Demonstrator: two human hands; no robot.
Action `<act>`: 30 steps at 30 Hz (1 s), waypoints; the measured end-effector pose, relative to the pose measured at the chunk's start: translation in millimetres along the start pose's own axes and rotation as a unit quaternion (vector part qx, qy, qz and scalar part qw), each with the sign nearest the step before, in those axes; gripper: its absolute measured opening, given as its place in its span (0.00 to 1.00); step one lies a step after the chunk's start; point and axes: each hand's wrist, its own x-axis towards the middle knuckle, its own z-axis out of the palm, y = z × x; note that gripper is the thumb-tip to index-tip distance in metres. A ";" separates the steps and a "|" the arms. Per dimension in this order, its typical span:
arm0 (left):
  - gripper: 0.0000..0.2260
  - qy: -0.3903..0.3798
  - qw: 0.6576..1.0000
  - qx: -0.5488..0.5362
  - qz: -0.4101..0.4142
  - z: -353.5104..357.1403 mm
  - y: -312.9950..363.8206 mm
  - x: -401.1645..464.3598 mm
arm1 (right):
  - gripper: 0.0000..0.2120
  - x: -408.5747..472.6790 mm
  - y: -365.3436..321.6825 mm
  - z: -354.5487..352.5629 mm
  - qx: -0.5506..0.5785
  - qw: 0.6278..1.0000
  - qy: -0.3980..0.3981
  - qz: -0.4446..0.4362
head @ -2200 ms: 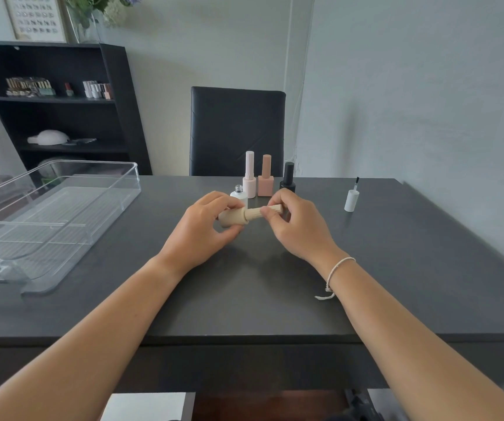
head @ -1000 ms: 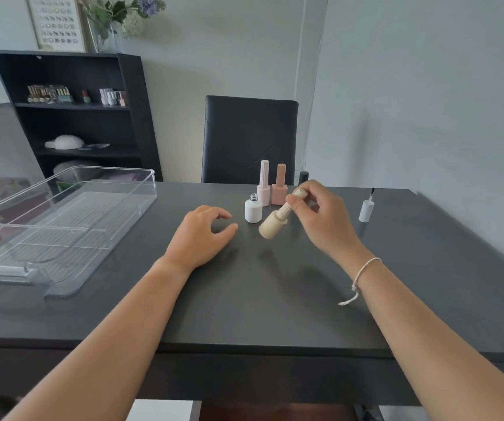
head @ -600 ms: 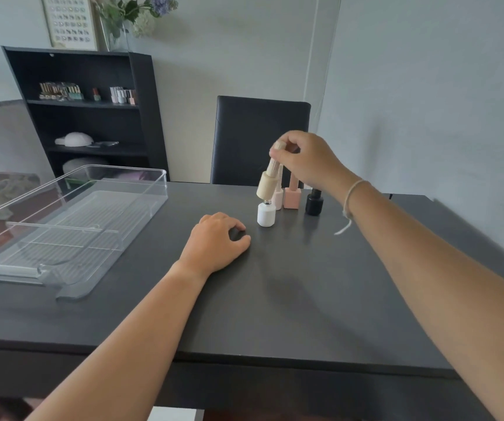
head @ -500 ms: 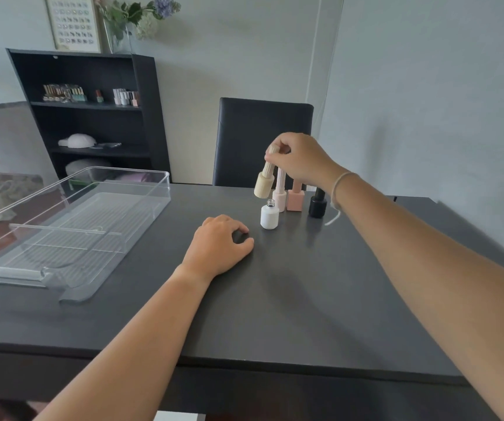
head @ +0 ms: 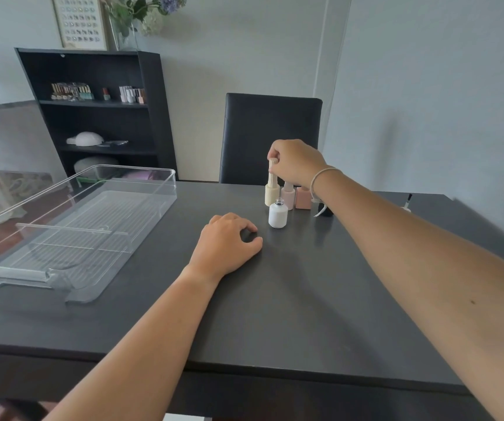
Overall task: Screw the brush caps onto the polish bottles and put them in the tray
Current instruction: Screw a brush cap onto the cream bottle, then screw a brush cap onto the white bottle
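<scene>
My right hand [head: 298, 164] pinches the top of the cap of a capped cream polish bottle [head: 271, 193], which stands upright on the dark table [head: 305, 299] at the left end of a row. Beside it stand a pale pink bottle [head: 288, 198], a salmon bottle [head: 303, 198] and a black bottle [head: 326, 211], partly hidden by my wrist. An uncapped white bottle [head: 278, 214] stands just in front. A white brush cap [head: 407, 205] stands far right. My left hand [head: 226, 243] rests loosely curled on the table, holding nothing. The clear plastic tray [head: 153, 214] sits at left.
A black chair [head: 270, 136] stands behind the table's far edge. A black shelf unit [head: 99, 110] with small bottles is at the back left. A grey wall runs close along the right side.
My right hand lifted the cream bottle away from my left hand, carried it back over the white bottle and lowered it upright beside the pink bottle. My left hand settled on the table.
</scene>
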 end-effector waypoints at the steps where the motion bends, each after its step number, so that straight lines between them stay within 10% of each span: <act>1: 0.10 0.000 1.000 -0.001 -0.001 0.2 -0.2 0.2 | 0.09 -0.2 0.9 0.4 -0.004 1.000 -0.002 0.000; 14: 0.09 0.005 1.000 -0.004 -0.001 2.9 -3.3 1.5 | 0.10 -7.8 10.1 1.9 0.013 1.000 0.012 -0.006; 30: 0.08 -0.007 1.000 0.009 0.001 2.9 -6.2 7.5 | 0.14 -127.9 120.7 -29.6 0.172 0.930 0.314 0.087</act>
